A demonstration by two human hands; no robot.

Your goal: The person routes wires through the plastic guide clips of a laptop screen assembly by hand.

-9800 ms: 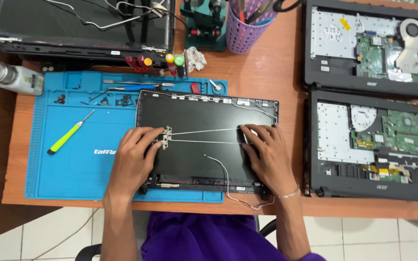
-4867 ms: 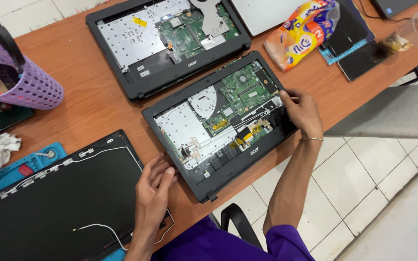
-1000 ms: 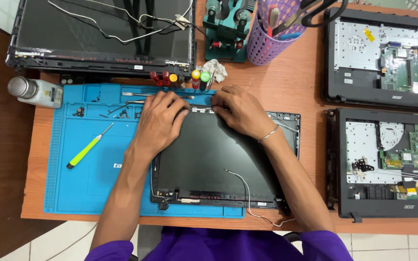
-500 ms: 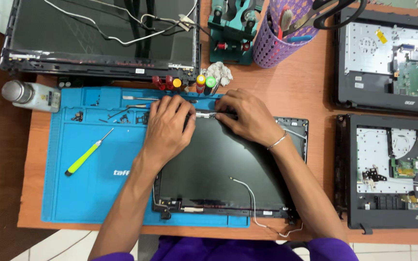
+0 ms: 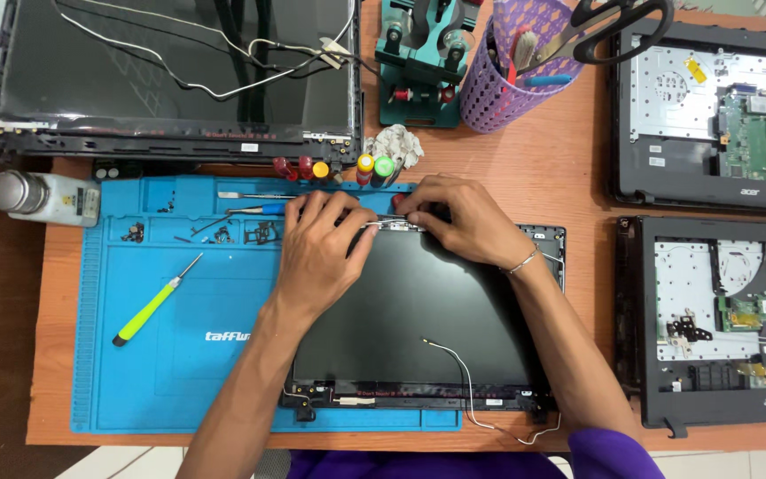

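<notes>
A: Where are my hands?

B: Both at the top edge of the lid (image 5: 418, 302), centre of the frame. Left hand (image 5: 316, 253) lies palm down on the lid's upper left corner, fingers bent, tips at a small metal strip (image 5: 394, 225) on the rim. Right hand (image 5: 458, 222) comes in from the right, fingers curled and pinching that same strip. The two hands touch.

A: I see the pinch on the right. Is the left one gripping?

B: Cannot tell; its fingers cover the spot.

A: The lid itself?

B: Flat, dark side up, half on the blue mat (image 5: 179, 355), half on the bare table (image 5: 569, 168). A thin white wire (image 5: 463, 372) trails off its lower edge.

A: Around it?

B: Green screwdriver (image 5: 157, 302) on the mat, left. Bottle (image 5: 42, 195) lying at far left. Second screen panel (image 5: 179, 80) upper left. Purple basket (image 5: 525, 66) top centre, scissors (image 5: 618, 27) in it. Two opened laptop bases (image 5: 720, 115) (image 5: 724, 319) at the right edge.
</notes>
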